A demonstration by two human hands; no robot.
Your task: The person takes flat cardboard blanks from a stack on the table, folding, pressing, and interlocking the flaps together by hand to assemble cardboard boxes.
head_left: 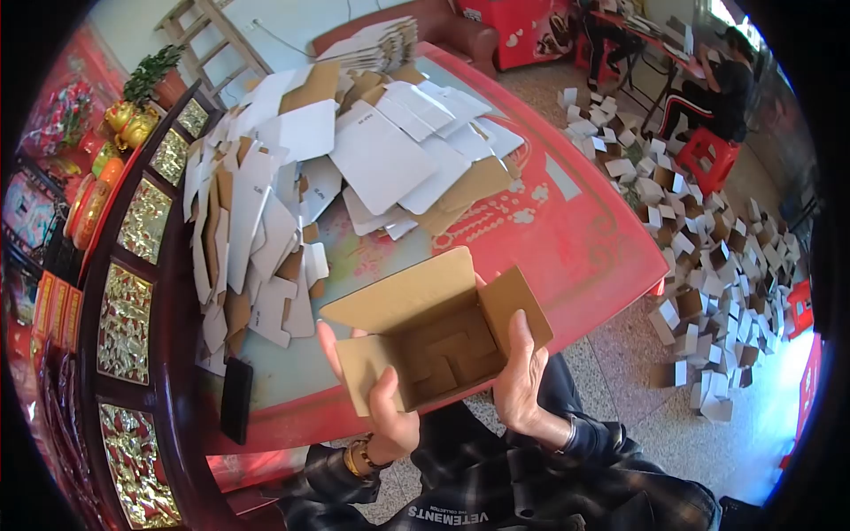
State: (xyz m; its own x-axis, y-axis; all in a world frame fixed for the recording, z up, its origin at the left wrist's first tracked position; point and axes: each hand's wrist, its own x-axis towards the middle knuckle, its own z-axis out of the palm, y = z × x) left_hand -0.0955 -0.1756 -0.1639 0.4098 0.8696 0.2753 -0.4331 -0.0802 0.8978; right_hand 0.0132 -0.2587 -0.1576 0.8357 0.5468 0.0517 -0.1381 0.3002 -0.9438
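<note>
An open cardboard box (400, 292), brown inside, is held between my two hands over the near edge of the red table. Its top flaps stand up and apart, and interlocked bottom flaps show inside. My left hand (390, 416) grips the left side flap, thumb in front and fingers behind. On the right, my right hand (521, 376) holds the other side flap, its thumb along the outer face. Beyond the box lies a big heap of flat white cartons (381, 155), some with brown sides up.
A black phone (235, 400) lies at the table's left edge, beside a dark carved panel (128, 319). Many folded small boxes (708, 283) cover the floor at right. A person (717, 88) sits on a red stool (708, 159) by another table. The red table (611, 257) shows printed patterns.
</note>
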